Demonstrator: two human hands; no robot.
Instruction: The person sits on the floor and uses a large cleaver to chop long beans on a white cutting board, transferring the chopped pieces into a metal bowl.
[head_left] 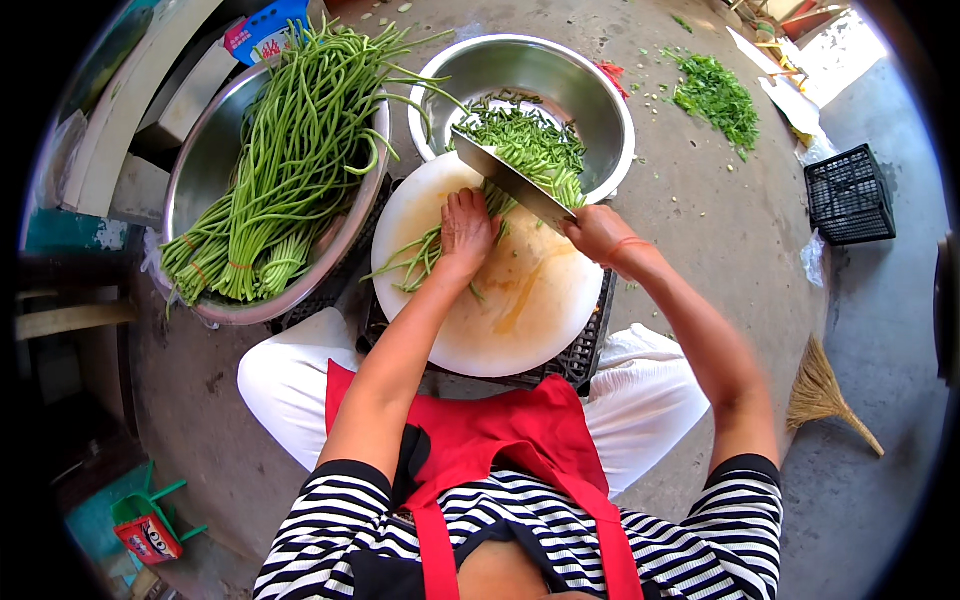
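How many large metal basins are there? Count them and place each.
2: the left basin, beside the cutting board, piled with long beans; the far basin, beyond the board, holding cut green pieces.

To the right lie a black crate (851, 197) and a straw broom (819, 392)

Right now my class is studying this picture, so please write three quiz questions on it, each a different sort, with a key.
1. Which hand grips the cleaver?
A. Left
B. Right
C. Both

2. True or false: the bundled green stalks lie on the floor to the person's right.

3. Fill the gap: the round white board rests on a black ____.

Key:
1. B, the right hand.
2. False; they are in the metal basin on the left.
3. Crate.
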